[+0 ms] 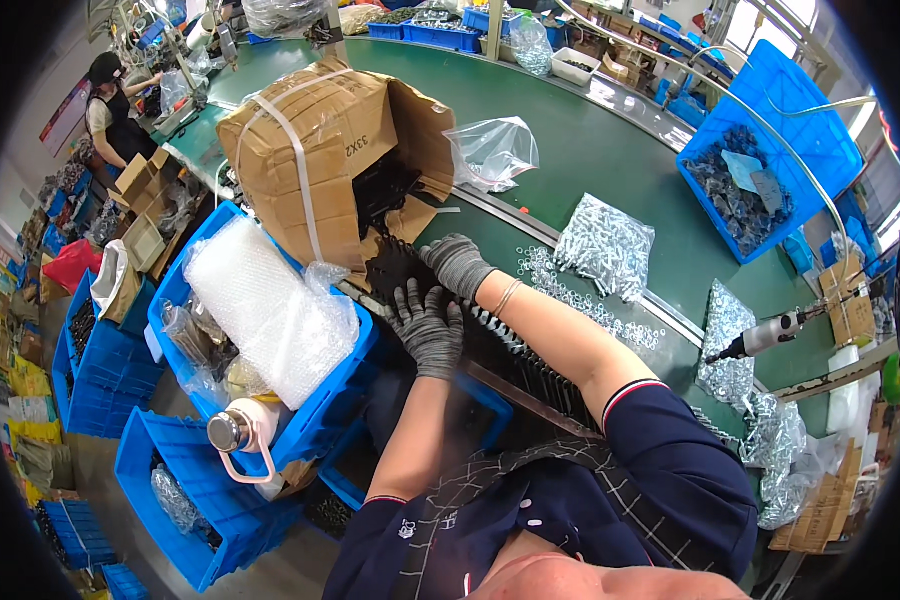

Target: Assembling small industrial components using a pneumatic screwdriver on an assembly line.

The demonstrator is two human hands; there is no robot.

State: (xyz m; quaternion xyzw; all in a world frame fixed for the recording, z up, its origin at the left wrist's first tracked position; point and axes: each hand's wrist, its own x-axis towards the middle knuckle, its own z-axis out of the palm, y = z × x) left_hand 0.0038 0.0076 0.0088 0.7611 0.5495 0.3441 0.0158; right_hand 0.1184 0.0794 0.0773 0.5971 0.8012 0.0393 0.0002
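Observation:
Both my hands wear grey knit gloves and are at a pile of thin black parts [398, 268] by the mouth of a cardboard box [315, 150]. My left hand [430, 335] lies on the near side of the pile, its fingers spread. Just beyond it, my right hand [457, 265] has its fingers bent together against the far side of the same parts; its fingertips are partly hidden. More black parts [378, 190] fill the tipped box. A row of black parts [535, 365] stands along the bench edge beneath my right forearm.
Small metal rings [590, 305] lie scattered beside a bag of metal pieces [605, 247] on the green bench [560, 130]. A blue bin [740, 190] sits far right, near a hanging power screwdriver [765, 335]. At left, a blue crate [315, 420] holds bubble wrap [270, 305] and a bottle [245, 430].

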